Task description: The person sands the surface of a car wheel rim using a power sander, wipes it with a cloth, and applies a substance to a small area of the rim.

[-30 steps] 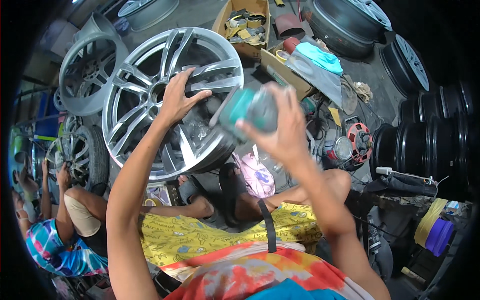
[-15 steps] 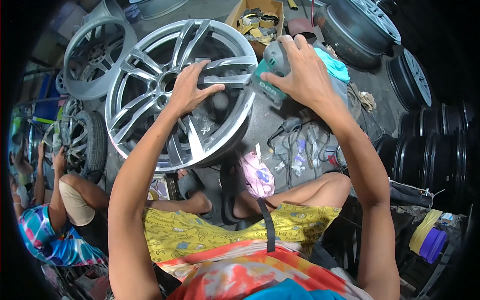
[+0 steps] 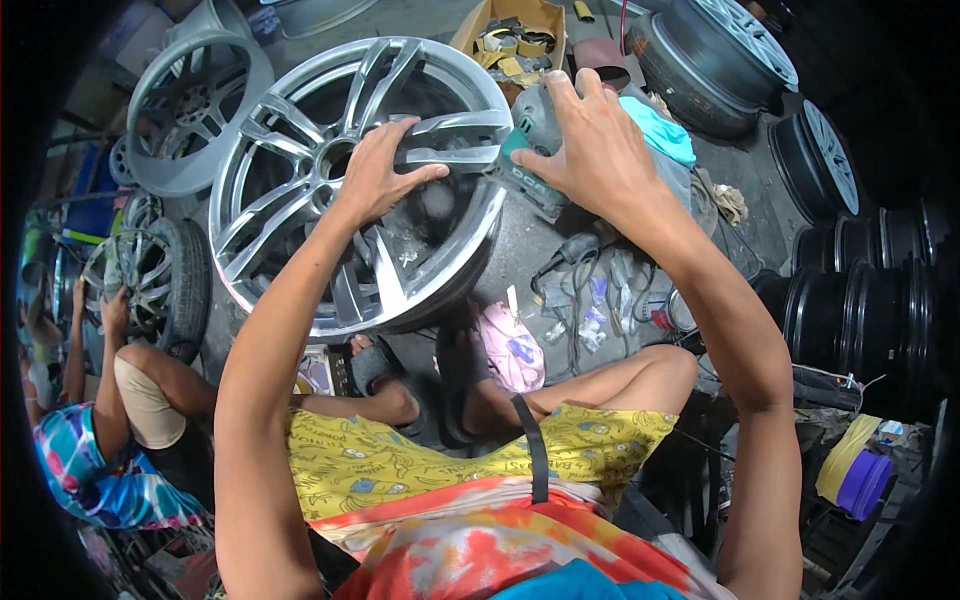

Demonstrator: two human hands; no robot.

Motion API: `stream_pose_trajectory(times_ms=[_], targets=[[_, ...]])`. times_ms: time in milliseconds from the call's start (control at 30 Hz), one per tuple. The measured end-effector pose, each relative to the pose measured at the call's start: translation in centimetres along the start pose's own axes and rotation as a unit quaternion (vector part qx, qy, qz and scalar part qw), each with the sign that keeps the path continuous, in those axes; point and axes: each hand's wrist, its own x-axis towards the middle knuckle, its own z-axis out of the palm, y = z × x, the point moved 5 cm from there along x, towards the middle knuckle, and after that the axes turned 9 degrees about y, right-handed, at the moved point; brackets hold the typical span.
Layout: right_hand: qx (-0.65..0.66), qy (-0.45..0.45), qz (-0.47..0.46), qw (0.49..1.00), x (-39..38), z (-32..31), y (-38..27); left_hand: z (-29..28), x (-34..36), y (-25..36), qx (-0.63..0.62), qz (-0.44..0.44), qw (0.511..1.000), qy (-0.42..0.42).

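A large silver alloy wheel [image 3: 345, 160] with paired spokes lies tilted in front of me. My left hand [image 3: 380, 175] rests on it between the hub and the right-hand spokes, thumb and forefinger spread apart and the other fingers partly hidden. My right hand [image 3: 600, 140] is wrapped round a green and grey power sander [image 3: 538, 165]. The sander's lower end sits at the wheel's right edge, by the outer end of a spoke. Whether its pad touches the metal cannot be made out.
A cardboard box [image 3: 545, 15] of sanding pieces stands behind the wheel. More wheels [image 3: 720, 50] lie at right and left. Cables [image 3: 578, 290], small bags and a pink cloth [image 3: 508, 345] are on the floor. At left, another person [image 3: 110, 450] handles a tyred wheel.
The sander in my right hand has shifted slightly left and tilted against the wheel's edge. My left hand has stayed in place on the wheel.
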Motion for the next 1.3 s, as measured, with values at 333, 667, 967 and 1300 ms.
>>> stream_pose_trajectory(times_ms=[333,667,967,1300], targets=[[-0.019,-0.027,-0.030,0.999,0.9,-0.2,-1.4,0.1,0.1,0.1,-0.016,0.006,1.000,0.010],[-0.054,-0.022,-0.051,0.997,1.3,-0.4,-1.9,0.1,0.0,0.3,-0.005,0.008,1.000,0.021],[-0.044,-0.046,-0.052,0.997,1.2,-0.5,-3.3,0.2,-0.1,0.0,-0.005,0.018,0.999,0.046],[-0.047,-0.036,-0.045,0.997,0.5,-0.7,-4.1,0.5,-0.3,-0.5,-0.003,0.008,0.999,0.035]])
